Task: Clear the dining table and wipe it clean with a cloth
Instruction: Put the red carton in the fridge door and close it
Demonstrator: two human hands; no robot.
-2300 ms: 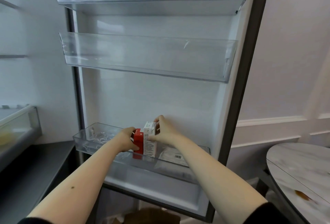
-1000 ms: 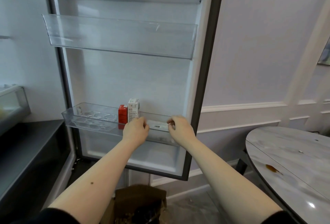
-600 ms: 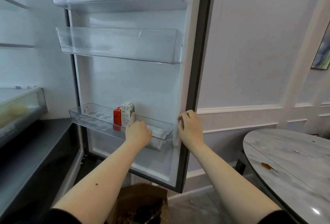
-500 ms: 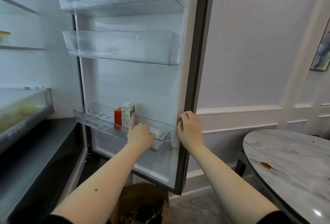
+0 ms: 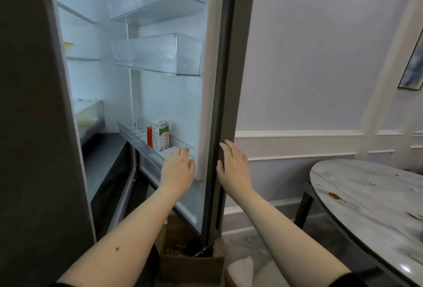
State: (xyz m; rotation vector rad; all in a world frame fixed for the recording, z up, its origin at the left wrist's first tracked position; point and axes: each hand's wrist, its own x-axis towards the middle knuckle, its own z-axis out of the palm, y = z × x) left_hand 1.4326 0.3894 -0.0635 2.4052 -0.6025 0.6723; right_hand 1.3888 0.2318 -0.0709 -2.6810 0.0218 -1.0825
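The fridge door [image 5: 225,76] stands partly swung toward the fridge body. My right hand [image 5: 233,163] lies flat against the door's outer dark edge with straight fingers. My left hand [image 5: 178,167] rests on the rim of the lowest door bin [image 5: 146,151], fingers relaxed, holding nothing. A white and green carton [image 5: 161,134] and a red carton [image 5: 149,137] stand upright in that bin. The round marble dining table [image 5: 366,186] at the right carries brown stains and crumbs.
Two upper clear door bins [image 5: 158,54] hang above. The fridge interior [image 5: 91,113] shows shelves and a drawer. A cardboard box [image 5: 190,257] sits on the floor under the door. A grey door panel [image 5: 34,126] fills the left. A framed picture [image 5: 413,67] hangs at the right wall.
The fridge door has swung further toward shut, narrowing the opening. My right hand went from gripping the door edge to pressing flat on it. The left hand stays at the lowest bin.
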